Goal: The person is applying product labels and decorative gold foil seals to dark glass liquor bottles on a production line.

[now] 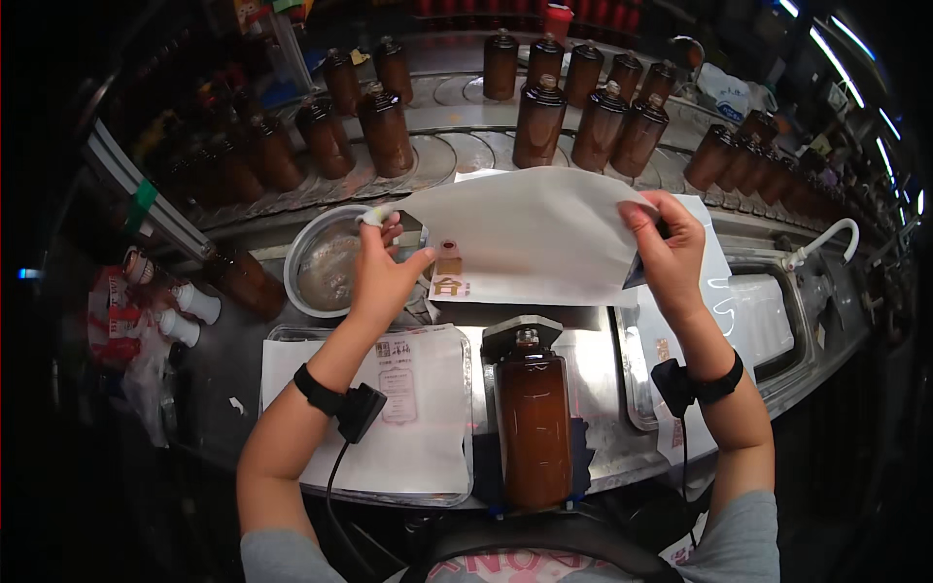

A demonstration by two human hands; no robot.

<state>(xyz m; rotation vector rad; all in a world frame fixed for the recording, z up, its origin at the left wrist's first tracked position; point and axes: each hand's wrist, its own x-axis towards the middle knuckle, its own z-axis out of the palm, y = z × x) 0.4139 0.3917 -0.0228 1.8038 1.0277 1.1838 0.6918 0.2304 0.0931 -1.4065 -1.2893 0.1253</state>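
Observation:
A large white paper label sheet (530,233) is stretched flat between both hands above the bench. My left hand (381,272) pinches its left edge, with tape on the forefinger. My right hand (669,238) grips its right edge. Below the sheet a brown bottle (533,428) lies on its side in a dark holder at the bench's front edge, its neck pointing away from me. Each wrist wears a black band with a cable.
A stack of printed white labels (408,408) lies in a tray at the front left. A round metal bowl (326,262) of liquid stands behind it. Several brown bottles (539,121) stand upright on a curved metal conveyor beyond. More white sheets (719,291) lie at the right.

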